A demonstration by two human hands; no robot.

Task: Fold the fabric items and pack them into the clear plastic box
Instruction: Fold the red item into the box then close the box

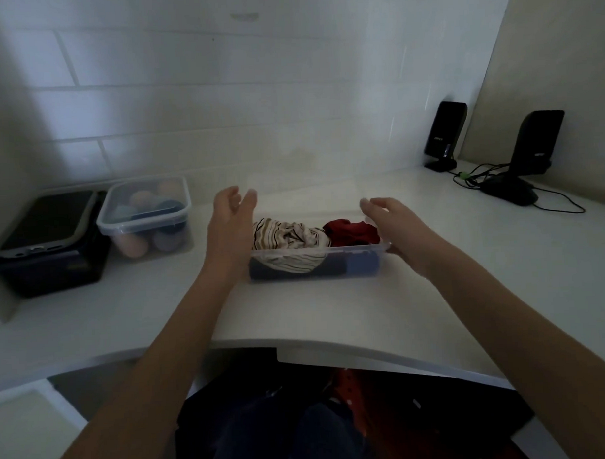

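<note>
Clear plastic box [316, 261], centre frame, holds striped fabric [287, 238] and red fabric [351, 229]; your left hand [230, 214] and right hand [393, 219] flank it, fingers relaxed, holding nothing: tuck bulging folds below the rim.

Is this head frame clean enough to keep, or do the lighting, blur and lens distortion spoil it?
Head view: dim, with dark corners; wide-angle bending curves the desk edge; left hand and right hand are slightly soft; a pale haze hangs above the clear plastic box, though the striped fabric and red fabric stay readable.
</note>
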